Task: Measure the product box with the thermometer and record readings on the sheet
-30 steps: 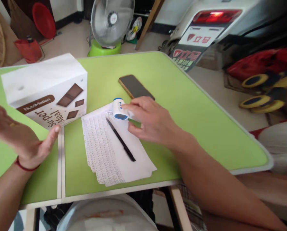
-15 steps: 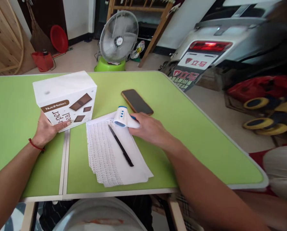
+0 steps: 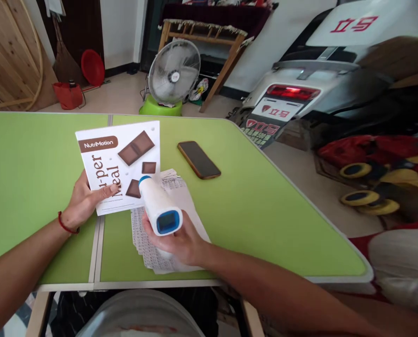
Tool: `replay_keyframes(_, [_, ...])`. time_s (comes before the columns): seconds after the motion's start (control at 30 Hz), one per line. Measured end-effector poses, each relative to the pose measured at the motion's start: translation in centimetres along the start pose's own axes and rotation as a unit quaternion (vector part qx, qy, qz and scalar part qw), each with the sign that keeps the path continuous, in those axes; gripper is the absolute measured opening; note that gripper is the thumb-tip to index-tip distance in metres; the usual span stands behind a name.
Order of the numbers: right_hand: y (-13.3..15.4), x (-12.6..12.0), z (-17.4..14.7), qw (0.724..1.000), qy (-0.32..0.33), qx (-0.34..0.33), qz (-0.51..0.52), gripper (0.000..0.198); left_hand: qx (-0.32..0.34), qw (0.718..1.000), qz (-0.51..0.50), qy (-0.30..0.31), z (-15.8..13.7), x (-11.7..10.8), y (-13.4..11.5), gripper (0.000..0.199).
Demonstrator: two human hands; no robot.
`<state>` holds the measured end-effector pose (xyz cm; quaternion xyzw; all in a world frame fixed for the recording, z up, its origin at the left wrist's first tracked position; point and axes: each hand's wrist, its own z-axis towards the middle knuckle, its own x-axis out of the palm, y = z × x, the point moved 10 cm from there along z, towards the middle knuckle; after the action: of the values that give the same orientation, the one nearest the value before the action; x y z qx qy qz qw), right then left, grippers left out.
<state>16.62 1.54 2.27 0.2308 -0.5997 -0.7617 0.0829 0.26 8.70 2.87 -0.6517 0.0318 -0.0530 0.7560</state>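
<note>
My left hand (image 3: 85, 196) grips the lower left side of a white NutriMotion box (image 3: 106, 164), thumb across its printed front. Brown chocolate pieces are pictured on that face, which is turned toward me. In my right hand (image 3: 184, 241) is a white and blue infrared thermometer (image 3: 161, 206), my fingers wrapped round its handle. Its small screen faces me and its far end points at the box's lower right corner. Under that hand lies a stack of handwritten paper sheets (image 3: 191, 210), partly covered. No pen shows on the sheets now.
A smartphone (image 3: 199, 159) lies on the green table (image 3: 258, 220), right of the papers. Beyond the table's far edge a fan (image 3: 174, 72) stands on a green stool (image 3: 159, 108). A white scooter (image 3: 293, 93) is parked at the right.
The box has tilted so its front faces me and its top no longer shows. My right hand has turned the thermometer toward the box and moved left and nearer me. The pen is hidden.
</note>
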Motion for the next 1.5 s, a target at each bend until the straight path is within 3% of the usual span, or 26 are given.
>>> replay_keyframes(0.13, [-2.7,1.0,-0.1,0.99,-0.014,0.062,0.129,0.019,-0.01,1.0,0.018,0.01,-0.3,0.5,0.4,0.062])
replay_keyframes(0.4, [-2.5,1.4,-0.4,0.968,-0.017,0.102,0.227,0.022,-0.019,0.999,0.035,0.023,-0.1,0.8,0.5,0.064])
replay_keyframes(0.63, [-2.4,1.6,-0.3,0.972,-0.02,0.086,0.218,0.027,-0.021,0.999,0.018,0.041,-0.1,1.4,0.2,0.071])
replay_keyframes(1.5, [-2.0,1.6,-0.2,0.977,0.001,0.071,0.203,0.028,-0.012,0.998,0.038,0.04,0.0,1.6,-0.3,0.066])
